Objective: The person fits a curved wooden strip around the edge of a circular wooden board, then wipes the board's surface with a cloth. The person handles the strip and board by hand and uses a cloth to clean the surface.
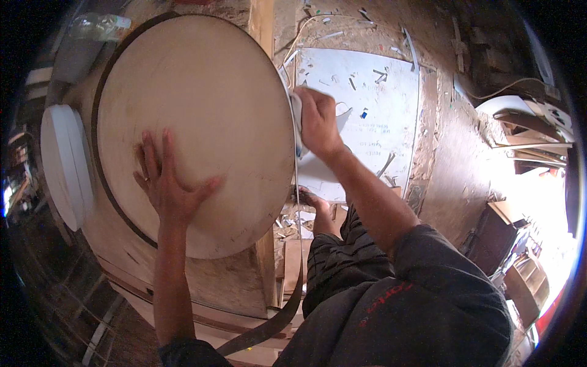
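A large round wooden board with a pale top lies flat in front of me and to the left. My left hand rests on its face, fingers spread. At the board's right edge my right hand is closed around a small whitish thing, pressed against the rim; its kind is mostly hidden by the fingers. A long thin edging strip, dark on one face, hangs from that rim near my right hand and curves down to the lower left, passing in front of me.
Two white discs lean at the far left, near a clear bottle. On the floor to the right lies a white sheet strewn with offcuts; a cable runs behind it. Wood scraps and cabinets stand farther right.
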